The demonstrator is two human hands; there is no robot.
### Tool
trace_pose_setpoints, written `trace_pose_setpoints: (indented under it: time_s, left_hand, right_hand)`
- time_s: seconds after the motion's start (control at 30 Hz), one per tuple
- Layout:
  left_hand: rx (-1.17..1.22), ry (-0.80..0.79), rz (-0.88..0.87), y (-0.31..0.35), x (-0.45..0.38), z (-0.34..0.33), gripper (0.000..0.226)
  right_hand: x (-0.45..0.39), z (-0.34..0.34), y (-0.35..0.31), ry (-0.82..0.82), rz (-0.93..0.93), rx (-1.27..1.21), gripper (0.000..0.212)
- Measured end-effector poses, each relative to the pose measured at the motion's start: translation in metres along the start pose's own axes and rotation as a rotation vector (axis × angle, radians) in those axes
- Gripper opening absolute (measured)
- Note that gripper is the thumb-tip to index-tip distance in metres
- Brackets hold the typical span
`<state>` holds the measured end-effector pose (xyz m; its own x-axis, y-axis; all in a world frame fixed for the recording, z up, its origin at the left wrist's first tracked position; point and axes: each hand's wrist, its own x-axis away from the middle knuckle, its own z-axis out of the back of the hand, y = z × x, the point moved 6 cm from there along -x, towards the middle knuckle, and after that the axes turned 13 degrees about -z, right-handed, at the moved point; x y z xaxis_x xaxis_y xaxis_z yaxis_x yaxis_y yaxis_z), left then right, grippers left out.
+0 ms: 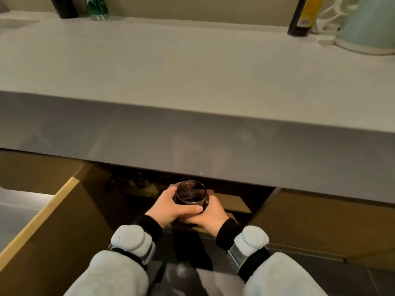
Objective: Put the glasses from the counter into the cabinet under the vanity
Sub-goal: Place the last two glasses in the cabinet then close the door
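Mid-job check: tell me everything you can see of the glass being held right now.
The glass is a short, round tumbler of dark, smoky-looking glass with a thin shiny rim. It stands upright, mouth toward the camera, and looks empty. It sits just below the counter's front edge, at the open cabinet's mouth. The left hand and right hand both wrap it in a two-handed grip.

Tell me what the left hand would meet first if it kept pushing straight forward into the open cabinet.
The left hand, gripping the glass together with the right hand, points into the dark cabinet interior. Dim shapes, possibly other glasses, sit just ahead and look likeliest, though depth is unclear.
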<state>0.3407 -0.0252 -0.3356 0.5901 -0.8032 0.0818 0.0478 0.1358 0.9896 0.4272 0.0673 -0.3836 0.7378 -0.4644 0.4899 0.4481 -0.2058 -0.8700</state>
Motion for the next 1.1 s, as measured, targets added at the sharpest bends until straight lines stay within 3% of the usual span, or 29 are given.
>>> trace_pose_setpoints:
  time_s: [0.37, 0.7, 0.87, 1.0, 1.1]
  left_hand:
    - [-0.118, -0.015, -0.046, -0.109, -0.057, -0.016, 0.064]
    - [-0.024, -0.023, -0.132, -0.145, -0.079, -0.058, 0.059]
    - [-0.010, -0.093, -0.058, -0.161, -0.094, -0.073, 0.062]
    - [-0.057, -0.097, -0.043, -0.170, -0.097, -0.068, 0.090]
    - [-0.073, -0.087, -0.025, -0.174, -0.098, -0.063, 0.099]
  right_hand:
    - [-0.092, 0.018, 0.077, 0.088, 0.066, -0.024, 0.079]
    - [-0.106, 0.056, 0.107, 0.187, 0.119, -0.039, 0.075]
    - [-0.122, 0.078, 0.109, 0.269, 0.106, -0.025, 0.065]
    - [-0.141, 0.081, 0.103, 0.279, 0.133, -0.009, 0.053]
    - [-0.151, 0.078, 0.104, 0.278, 0.118, 0.005, 0.067]
